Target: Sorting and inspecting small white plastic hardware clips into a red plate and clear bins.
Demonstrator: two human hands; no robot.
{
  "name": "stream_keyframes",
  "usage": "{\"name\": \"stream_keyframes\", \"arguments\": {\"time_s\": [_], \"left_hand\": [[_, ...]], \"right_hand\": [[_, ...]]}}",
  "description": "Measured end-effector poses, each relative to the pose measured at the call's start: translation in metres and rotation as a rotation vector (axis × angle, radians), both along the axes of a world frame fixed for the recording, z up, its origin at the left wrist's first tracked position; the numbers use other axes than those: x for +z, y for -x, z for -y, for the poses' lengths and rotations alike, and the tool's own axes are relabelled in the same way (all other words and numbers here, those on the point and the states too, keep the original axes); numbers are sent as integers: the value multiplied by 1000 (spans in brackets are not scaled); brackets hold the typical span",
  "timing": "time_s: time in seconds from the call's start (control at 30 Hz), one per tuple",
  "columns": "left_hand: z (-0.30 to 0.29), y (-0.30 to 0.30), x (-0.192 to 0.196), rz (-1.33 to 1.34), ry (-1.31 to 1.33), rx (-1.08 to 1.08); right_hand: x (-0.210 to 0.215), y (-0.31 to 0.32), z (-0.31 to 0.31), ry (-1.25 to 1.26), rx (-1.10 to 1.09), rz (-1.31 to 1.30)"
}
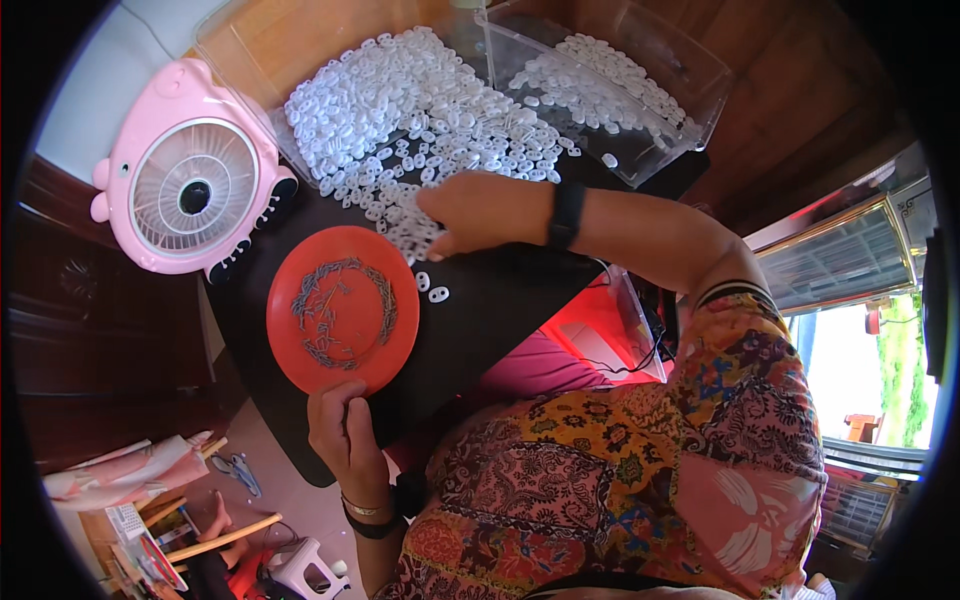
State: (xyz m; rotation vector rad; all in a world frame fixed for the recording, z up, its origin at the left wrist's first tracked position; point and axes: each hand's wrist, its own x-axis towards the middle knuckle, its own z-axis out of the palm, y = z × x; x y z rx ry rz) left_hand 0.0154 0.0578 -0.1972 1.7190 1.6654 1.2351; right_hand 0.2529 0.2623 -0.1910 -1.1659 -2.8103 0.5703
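- Wooden wall (800, 90) behind dark table (480, 300); pink fan (195, 196) by far-left corner.
- White two-hole pieces (400, 95) heaped toward table's far edge; more in clear bin (705, 110), far-right corner.
- Red plate (340, 245) near left edge, small metal pins (388, 310) ringed inside.
- Right hand (485, 212) at heap's near side, fingers bent down; left hand (345, 435) curled, touching plate's near rim. Blurred/hidden: cannot tell what either grips.
- Progress, judged: early; two pieces apart beside plate, bulk loose, no joined parts visible.

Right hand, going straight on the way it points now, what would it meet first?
Likely the loose white oval two-holed pieces just left of the right hand; its fingertips may already touch some, depth is unclear.
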Motion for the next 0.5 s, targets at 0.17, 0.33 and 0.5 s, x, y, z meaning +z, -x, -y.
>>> {"name": "stream_keyframes", "arguments": {"time_s": [0.17, 0.33, 0.5], "left_hand": [[1, -1, 0, 40, 30, 11], [-1, 3, -2, 74, -27, 5], [-3, 2, 0, 153, -14, 24]], "right_hand": [[-13, 20, -49, -201, -81, -255], [17, -10, -55, -269, -108, -187], [29, -40, -33, -109, -28, -143]]}}
